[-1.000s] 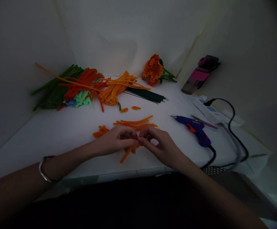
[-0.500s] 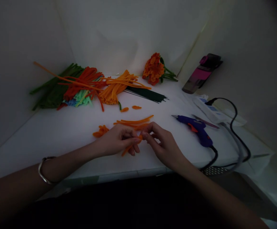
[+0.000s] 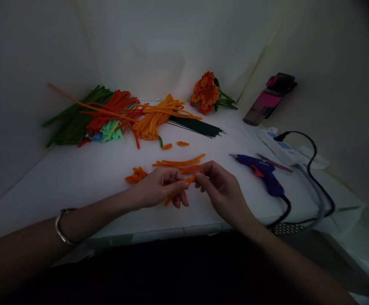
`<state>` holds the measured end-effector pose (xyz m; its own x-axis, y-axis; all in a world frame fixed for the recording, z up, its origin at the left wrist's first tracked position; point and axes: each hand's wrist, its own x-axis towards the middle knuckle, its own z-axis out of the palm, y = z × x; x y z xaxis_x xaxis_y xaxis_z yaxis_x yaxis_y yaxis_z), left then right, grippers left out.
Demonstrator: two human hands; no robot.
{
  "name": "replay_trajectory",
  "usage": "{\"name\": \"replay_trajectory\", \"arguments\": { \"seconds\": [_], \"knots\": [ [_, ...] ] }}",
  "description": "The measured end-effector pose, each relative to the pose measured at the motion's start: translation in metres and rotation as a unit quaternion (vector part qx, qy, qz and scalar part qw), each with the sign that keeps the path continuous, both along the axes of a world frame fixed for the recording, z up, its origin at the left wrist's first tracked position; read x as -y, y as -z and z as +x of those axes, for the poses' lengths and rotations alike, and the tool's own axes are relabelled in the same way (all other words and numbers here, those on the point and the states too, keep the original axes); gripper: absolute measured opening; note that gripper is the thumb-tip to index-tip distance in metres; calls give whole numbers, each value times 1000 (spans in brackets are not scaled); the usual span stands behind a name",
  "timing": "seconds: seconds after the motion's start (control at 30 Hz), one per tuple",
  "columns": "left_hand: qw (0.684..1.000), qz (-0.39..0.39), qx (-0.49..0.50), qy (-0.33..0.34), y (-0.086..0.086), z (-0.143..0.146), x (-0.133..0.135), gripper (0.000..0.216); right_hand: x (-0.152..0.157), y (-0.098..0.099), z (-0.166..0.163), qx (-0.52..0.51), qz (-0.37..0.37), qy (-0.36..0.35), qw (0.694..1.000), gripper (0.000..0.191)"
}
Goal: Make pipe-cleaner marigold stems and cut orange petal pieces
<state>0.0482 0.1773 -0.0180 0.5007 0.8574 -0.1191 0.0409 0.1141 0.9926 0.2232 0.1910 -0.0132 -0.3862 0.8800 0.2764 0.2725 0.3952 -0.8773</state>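
An orange pipe cleaner (image 3: 190,180) is pinched at both ends of its short bent part, between my two hands. My left hand (image 3: 163,186) grips it with thumb and forefinger, and an orange tail sticks out below the fingers. My right hand (image 3: 219,188) pinches the other end. Just beyond the hands lie several straight orange pipe cleaners (image 3: 180,162). Beside my left hand is a small pile of looped orange pieces (image 3: 136,175). Two small orange loops (image 3: 182,143) lie farther back.
At the back lie bundles of green (image 3: 73,127), red (image 3: 111,110) and orange pipe cleaners (image 3: 154,120), dark green stems (image 3: 197,126) and an orange flower bunch (image 3: 206,94). A blue glue gun (image 3: 262,169), tweezers (image 3: 275,162), a power strip (image 3: 281,148) and a bottle (image 3: 268,101) stand or lie at right.
My right hand has drawn slightly to the right, away from my left. More of the orange pipe cleaner shows between the fingertips.
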Motion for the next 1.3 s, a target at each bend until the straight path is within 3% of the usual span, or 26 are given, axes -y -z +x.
{"name": "replay_trajectory", "arguments": {
  "seconds": [0.13, 0.33, 0.43, 0.57, 0.67, 0.87, 0.97, 1.13, 1.3],
  "knots": [
    [1000, 4, 7, -27, -2, 1, 0, 20, -8, 6, -1, -104, -115, -34, 987, 15],
    [997, 51, 32, -51, 0, 1, 0, 16, -11, 10, -3, -224, -271, -79, 933, 12],
    [998, 30, 40, -30, 2, -1, -3, 17, -12, 11, -2, -210, -237, -84, 945, 12],
    [994, -53, 93, 22, 6, -4, -5, 23, -14, 11, 0, -176, -164, -82, 967, 10],
    [990, -71, 125, 15, 7, -5, -5, 18, -13, 10, 0, -163, -153, -76, 972, 9],
    [995, 4, 99, -6, 4, -3, -3, 16, -10, 9, -2, -211, -209, -71, 952, 10],
    [992, -17, 126, -5, 2, -3, -2, 16, -13, 11, -1, -223, -218, -92, 946, 10],
    [965, -132, 224, 37, -1, -3, -2, 28, -18, 11, 3, -196, -121, -93, 969, 6],
    [953, -172, 246, 38, -2, -4, -1, 18, -12, 7, 0, -147, -39, -61, 986, 3]
  ]
}}
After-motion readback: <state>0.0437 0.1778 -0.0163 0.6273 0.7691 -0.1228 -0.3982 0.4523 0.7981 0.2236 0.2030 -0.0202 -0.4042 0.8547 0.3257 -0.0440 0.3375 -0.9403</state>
